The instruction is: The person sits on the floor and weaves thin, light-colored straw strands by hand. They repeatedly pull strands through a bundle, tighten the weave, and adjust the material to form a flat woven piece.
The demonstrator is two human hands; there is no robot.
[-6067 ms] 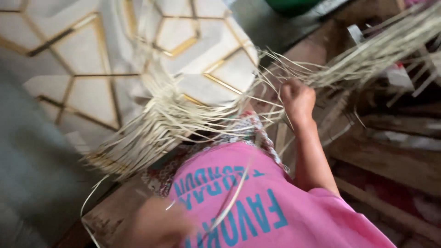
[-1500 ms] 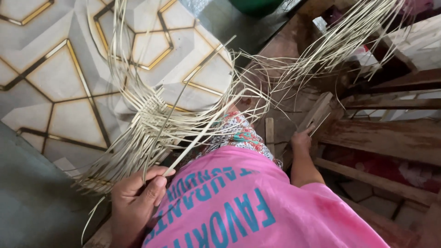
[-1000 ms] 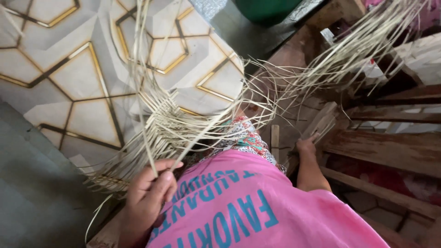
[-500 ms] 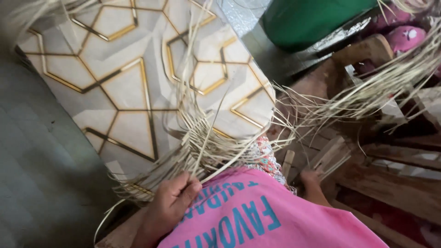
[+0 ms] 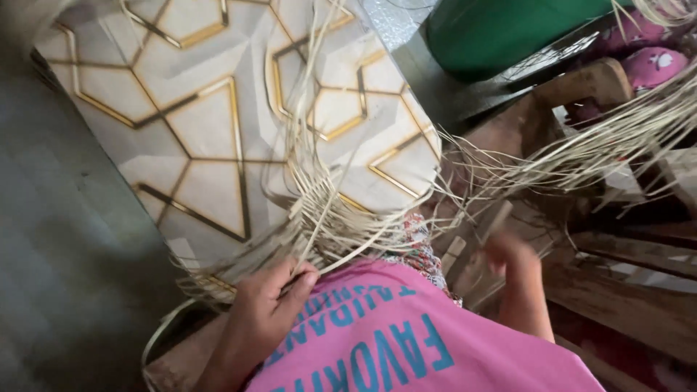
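Shifted nearer the strips' crossing since half a second ago: left hand (image 5: 265, 305) pinching pale straw strips (image 5: 327, 218) running lengthwise away above it; right hand (image 5: 512, 254) blurred, grip untellable, farther right.

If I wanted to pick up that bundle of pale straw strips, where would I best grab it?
Take the straw strips where they bunch tightest, just above the left hand, coming from below, on the person's side. Farther up and to the right they fan out into loose single ends that would slip apart. The right hand is blurred near the spread ends.
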